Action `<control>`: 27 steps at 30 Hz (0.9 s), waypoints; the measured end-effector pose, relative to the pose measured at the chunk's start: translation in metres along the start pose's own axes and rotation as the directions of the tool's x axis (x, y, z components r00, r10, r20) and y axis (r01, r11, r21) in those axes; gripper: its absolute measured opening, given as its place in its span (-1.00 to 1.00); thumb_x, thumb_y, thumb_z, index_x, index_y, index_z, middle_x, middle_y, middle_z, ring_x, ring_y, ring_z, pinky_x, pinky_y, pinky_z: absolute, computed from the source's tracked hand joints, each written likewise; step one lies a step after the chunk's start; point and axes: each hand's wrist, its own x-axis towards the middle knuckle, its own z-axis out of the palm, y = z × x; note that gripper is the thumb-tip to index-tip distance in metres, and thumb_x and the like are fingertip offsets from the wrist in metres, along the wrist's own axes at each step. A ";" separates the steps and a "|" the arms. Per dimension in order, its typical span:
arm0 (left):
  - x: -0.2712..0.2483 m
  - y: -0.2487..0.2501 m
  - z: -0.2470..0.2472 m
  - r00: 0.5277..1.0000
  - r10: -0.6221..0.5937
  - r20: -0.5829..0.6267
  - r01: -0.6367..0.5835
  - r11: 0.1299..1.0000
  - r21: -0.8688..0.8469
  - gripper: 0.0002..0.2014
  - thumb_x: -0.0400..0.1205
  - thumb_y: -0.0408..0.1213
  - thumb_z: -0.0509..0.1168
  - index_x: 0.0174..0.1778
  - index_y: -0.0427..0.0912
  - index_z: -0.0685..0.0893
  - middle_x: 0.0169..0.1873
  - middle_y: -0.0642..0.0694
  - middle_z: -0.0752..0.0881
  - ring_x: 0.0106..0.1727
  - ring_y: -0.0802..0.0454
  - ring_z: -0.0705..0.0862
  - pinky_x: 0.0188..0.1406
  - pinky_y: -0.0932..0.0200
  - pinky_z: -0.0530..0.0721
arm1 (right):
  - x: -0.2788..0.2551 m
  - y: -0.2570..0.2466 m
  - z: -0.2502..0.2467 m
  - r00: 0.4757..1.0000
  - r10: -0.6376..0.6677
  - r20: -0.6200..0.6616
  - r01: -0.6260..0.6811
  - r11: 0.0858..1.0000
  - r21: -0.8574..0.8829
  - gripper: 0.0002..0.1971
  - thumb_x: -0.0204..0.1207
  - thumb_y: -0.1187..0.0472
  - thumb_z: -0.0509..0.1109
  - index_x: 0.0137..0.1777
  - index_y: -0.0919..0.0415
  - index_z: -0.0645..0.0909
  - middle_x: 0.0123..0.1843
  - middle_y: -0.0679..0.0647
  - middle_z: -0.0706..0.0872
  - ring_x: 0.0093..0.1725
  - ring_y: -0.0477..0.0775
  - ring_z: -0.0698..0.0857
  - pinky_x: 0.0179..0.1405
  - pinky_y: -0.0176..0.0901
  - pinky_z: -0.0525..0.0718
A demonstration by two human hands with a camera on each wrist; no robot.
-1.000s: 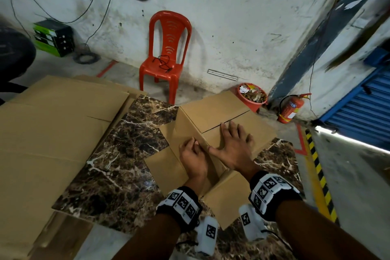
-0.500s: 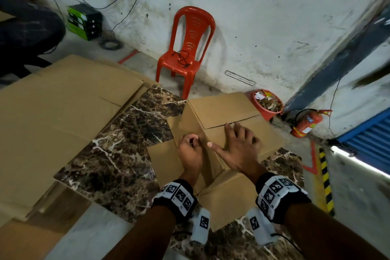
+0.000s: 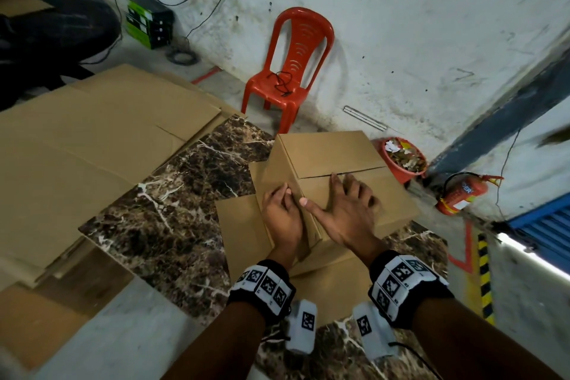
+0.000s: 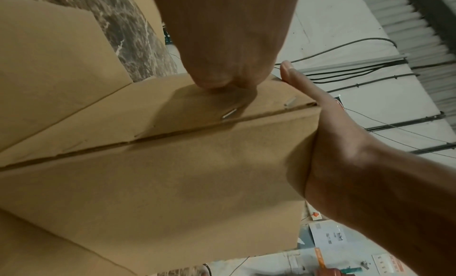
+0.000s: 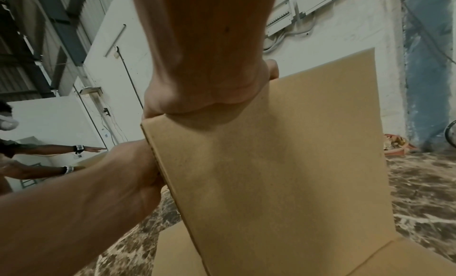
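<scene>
A brown cardboard box (image 3: 327, 157) stands on the marble table (image 3: 185, 210), its top flaps meeting at a seam and its bottom flaps splayed out flat. My right hand (image 3: 348, 213) lies flat on the near top flap, fingers straight and reaching the seam, thumb spread left over the corner edge. My left hand (image 3: 282, 216) sits against the box's left side wall with curled fingers. In the left wrist view those curled fingers (image 4: 217, 83) press the cardboard (image 4: 172, 182) near two staples, and nothing shows between them. The right wrist view shows the near wall (image 5: 283, 173) standing upright.
A stack of flat cardboard sheets (image 3: 92, 148) covers the table's left side. Beyond the table are a red plastic chair (image 3: 293, 71), a red tub of scraps (image 3: 404, 157) and a fire extinguisher (image 3: 462, 194). Another person (image 3: 46, 31) crouches at the far left.
The box has gone from a slanted, half-flat shape to a squared upright one. Both hands stayed at its near left corner, and my view swung slightly to the left.
</scene>
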 end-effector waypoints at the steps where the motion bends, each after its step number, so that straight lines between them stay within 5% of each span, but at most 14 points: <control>1: 0.002 0.000 -0.001 1.000 0.001 -0.006 -0.001 1.000 0.006 -0.75 0.63 -0.39 0.25 0.10 -0.38 0.78 0.01 -0.28 0.74 0.03 -0.08 0.68 0.07 0.41 0.45 | 0.000 0.000 0.000 1.000 -0.002 -0.002 0.002 1.000 0.000 0.14 0.22 -0.75 -0.25 0.70 -0.02 0.04 0.69 0.22 0.15 0.61 0.38 0.12 0.46 0.43 0.20; 8: 0.013 0.004 -0.005 0.999 -0.030 -0.013 0.029 0.996 -0.085 -0.88 0.57 -0.58 0.33 -0.12 -0.37 0.76 -0.19 -0.13 0.74 -0.16 0.02 0.68 -0.13 0.45 0.58 | 0.001 0.001 0.002 1.000 -0.005 -0.013 0.005 1.000 -0.006 0.14 0.24 -0.75 -0.26 0.70 -0.01 0.07 0.69 0.22 0.16 0.60 0.38 0.15 0.43 0.42 0.23; 16: 0.014 0.001 -0.003 0.997 -0.079 0.014 0.080 0.986 -0.146 -0.87 0.60 -0.55 0.34 0.03 -0.36 0.71 -0.11 -0.13 0.74 -0.14 0.15 0.67 -0.10 0.57 0.55 | 0.001 -0.001 0.000 0.999 -0.017 -0.035 0.016 1.000 -0.013 0.09 0.28 -0.72 -0.22 0.67 -0.01 0.13 0.67 0.21 0.18 0.59 0.36 0.17 0.44 0.40 0.22; 23: 0.015 -0.001 -0.001 0.997 -0.081 0.013 0.082 0.984 -0.161 -0.82 0.59 -0.56 0.32 -0.09 -0.17 0.67 -0.14 -0.14 0.74 -0.12 0.01 0.69 -0.06 0.35 0.62 | 0.002 -0.001 0.001 1.000 -0.003 -0.029 0.002 1.000 -0.015 0.11 0.26 -0.74 -0.24 0.69 -0.03 0.11 0.70 0.20 0.16 0.61 0.35 0.17 0.45 0.41 0.21; 27: 0.014 -0.006 0.003 0.996 -0.086 0.003 0.085 0.983 -0.163 -0.82 0.62 -0.51 0.32 0.05 -0.20 0.70 -0.04 -0.18 0.76 -0.03 -0.02 0.72 0.04 0.17 0.67 | 0.002 -0.001 0.001 0.999 0.002 -0.033 -0.002 1.000 -0.015 0.11 0.25 -0.74 -0.24 0.69 -0.03 0.10 0.70 0.19 0.16 0.60 0.35 0.16 0.45 0.40 0.21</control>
